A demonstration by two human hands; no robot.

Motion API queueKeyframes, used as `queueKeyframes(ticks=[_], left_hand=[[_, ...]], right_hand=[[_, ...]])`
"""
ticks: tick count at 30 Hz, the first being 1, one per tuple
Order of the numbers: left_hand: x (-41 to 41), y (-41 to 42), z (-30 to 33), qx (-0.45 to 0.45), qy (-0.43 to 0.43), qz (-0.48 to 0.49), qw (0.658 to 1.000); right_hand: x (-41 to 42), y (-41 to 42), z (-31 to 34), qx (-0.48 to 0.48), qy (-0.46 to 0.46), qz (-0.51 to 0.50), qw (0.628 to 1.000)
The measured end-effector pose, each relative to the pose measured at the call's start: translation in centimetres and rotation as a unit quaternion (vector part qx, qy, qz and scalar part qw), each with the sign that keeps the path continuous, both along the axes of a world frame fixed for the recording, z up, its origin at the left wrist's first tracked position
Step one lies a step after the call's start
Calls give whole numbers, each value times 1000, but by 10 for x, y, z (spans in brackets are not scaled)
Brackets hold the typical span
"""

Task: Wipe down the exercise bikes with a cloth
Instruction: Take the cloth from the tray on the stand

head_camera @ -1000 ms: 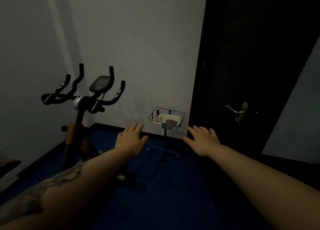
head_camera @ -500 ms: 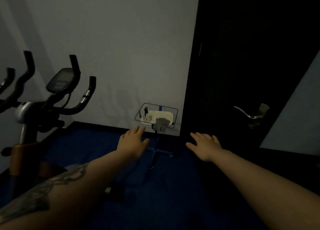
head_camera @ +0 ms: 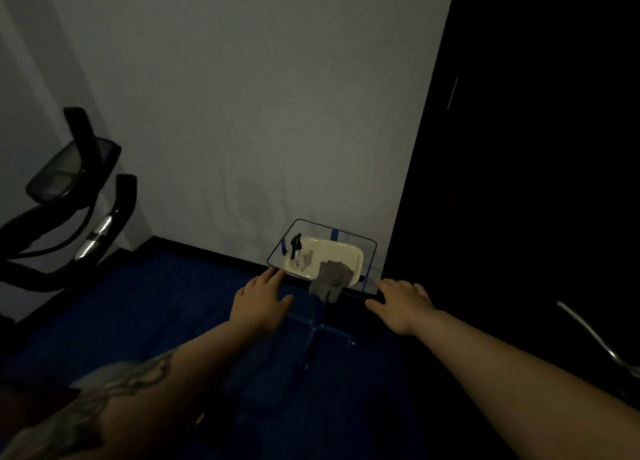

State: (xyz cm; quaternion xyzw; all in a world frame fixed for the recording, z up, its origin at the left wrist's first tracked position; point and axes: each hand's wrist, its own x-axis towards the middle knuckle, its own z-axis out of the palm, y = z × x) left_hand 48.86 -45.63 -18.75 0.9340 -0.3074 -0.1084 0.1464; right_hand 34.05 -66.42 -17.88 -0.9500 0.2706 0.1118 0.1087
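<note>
Matt grey cloth (head_camera: 330, 279) — glossy white tray (head_camera: 349, 256).

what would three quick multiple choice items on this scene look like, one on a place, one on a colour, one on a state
1. Where is the grey cloth?
A. draped over the white tray's front edge
B. on the floor
C. on the bike's handlebar

2. What colour is the floor?
A. red
B. blue
C. white

3. What are the hands doing?
A. both gripping the cloth
B. one holding the spray bottle
C. both open, holding nothing

Answers: 1 A, it hangs off the tray; 2 B, the carpet looks dark blue; 3 C, the left hand and right hand show spread fingers.
</note>
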Motion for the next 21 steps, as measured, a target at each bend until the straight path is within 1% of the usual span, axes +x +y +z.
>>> queueKeyframes(ticks=[2, 5, 11, 15, 18, 21], left_hand=[[27, -23, -16, -2, 9, 9, 1000], [64, -55, -42, -4, 25, 1, 1000], [128, -116, -97, 14, 57, 2, 998], [144, -141, -133, 20, 93, 28, 995], [153, -158, -161, 34, 130, 43, 990], [161, -169, -190, 21, 160, 92, 983]], right_hand=[[32, -19, -15, 2, 0, 11, 1000], [71, -43, -40, 21, -1, 2, 1000], [140, -86, -95, 71, 6, -45, 996], [172, -104, -130, 119, 6, -61, 991], [197, -120, -162, 153, 23, -60, 986], [228, -136, -200, 209, 30, -60, 976]])
